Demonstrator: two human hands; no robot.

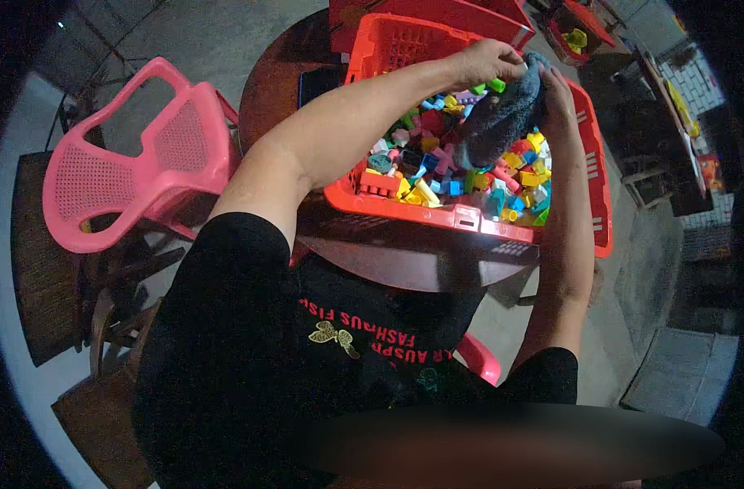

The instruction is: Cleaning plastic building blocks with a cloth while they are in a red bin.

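Both of my hands are raised over a red plastic basket (400, 210) full of colourful toy building blocks (514, 175). A dark grey, fuzzy cloth (502, 118) hangs between them, its lower end down against the blocks. My right hand (558, 96) is closed around the cloth's upper right side. The fingers of my left hand (490, 63) are pinched at its top edge. Just below the left fingers shows a green block (496, 85); I cannot tell whether that hand touches it. The cloth hides part of the heap.
The basket stands on a round brown table (266, 77), with a red panel or box (470, 12) behind it. A pink plastic armchair (172, 138) is on the left. Wooden furniture is at the lower left. At the right are a long table (673, 122) and a grey mat-like slab (682, 371).
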